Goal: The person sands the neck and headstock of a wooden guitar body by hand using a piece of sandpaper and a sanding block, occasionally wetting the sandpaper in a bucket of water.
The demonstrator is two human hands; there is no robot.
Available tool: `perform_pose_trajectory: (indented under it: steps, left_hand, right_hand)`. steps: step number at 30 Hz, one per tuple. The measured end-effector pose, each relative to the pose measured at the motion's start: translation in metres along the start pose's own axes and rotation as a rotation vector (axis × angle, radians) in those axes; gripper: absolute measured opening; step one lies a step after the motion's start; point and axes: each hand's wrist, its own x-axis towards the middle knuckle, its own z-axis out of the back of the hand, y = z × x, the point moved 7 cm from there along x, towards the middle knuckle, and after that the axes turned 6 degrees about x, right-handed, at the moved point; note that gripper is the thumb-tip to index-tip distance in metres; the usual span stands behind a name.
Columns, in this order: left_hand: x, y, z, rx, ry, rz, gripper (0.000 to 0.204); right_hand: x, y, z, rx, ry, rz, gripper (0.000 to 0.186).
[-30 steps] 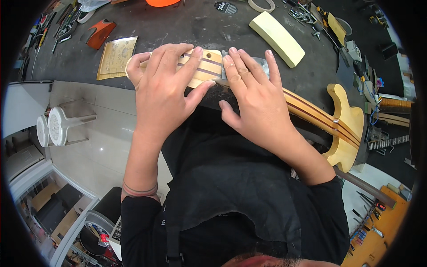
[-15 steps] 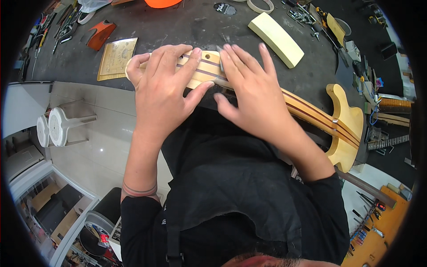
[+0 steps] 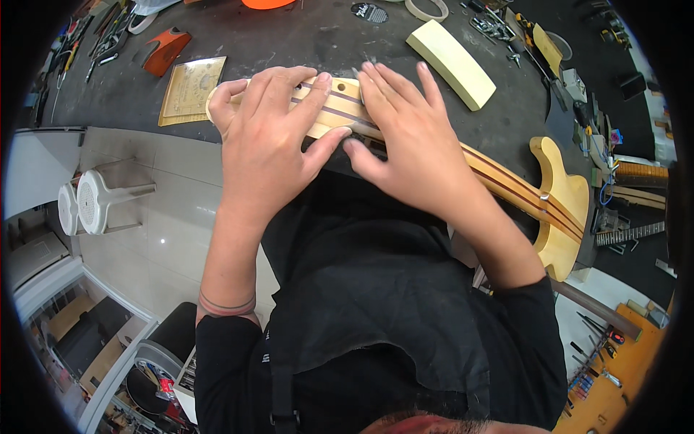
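Observation:
An unfinished wooden guitar lies across the bench's near edge, its pale body point(image 3: 564, 210) at the right. Dark stripes run along its neck point(image 3: 499, 170) to the headstock point(image 3: 336, 108), where round holes show. My left hand point(image 3: 267, 148) grips the headstock, fingers over the top and thumb along the near edge. Beside it, my right hand point(image 3: 416, 148) lies with outstretched fingers across the headstock end of the neck, thumb at the near side. A small grey piece, perhaps abrasive paper, pokes out by the right fingertips; most of it is hidden under them.
A pale yellow block point(image 3: 452, 65) lies beyond my right hand. Left of the headstock are a yellowish flat sheet point(image 3: 191, 90) and an orange-brown piece point(image 3: 166, 52). Loose tools point(image 3: 105, 43) line the far left, hardware point(image 3: 491, 29) the far right. White stools point(image 3: 94, 202) stand on the floor.
My right hand has slid slightly away from me over the headstock end, and less of the grey piece shows. My left hand keeps its grip.

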Motion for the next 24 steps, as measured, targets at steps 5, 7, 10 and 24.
perform_pose_trajectory:
  steps: [5,7,10,24]
  left_hand:
    - [-0.004,0.002,0.0,0.004,-0.01,0.01,0.058]
    - [-0.004,-0.002,-0.001,-0.018,-0.007,0.002,0.058]
    - [0.0,0.0,0.0,0.02,0.003,-0.002,0.058]
    - [-0.003,-0.001,0.0,-0.004,-0.009,-0.005,0.059]
  right_hand:
    - [-0.013,0.01,0.005,-0.05,0.024,0.027,0.084]
    - [-0.012,0.01,0.005,-0.075,-0.006,0.026,0.084]
    - [0.012,-0.004,-0.011,-0.033,-0.008,0.025,0.085]
    - [-0.015,0.008,0.004,-0.042,0.014,0.033,0.08]
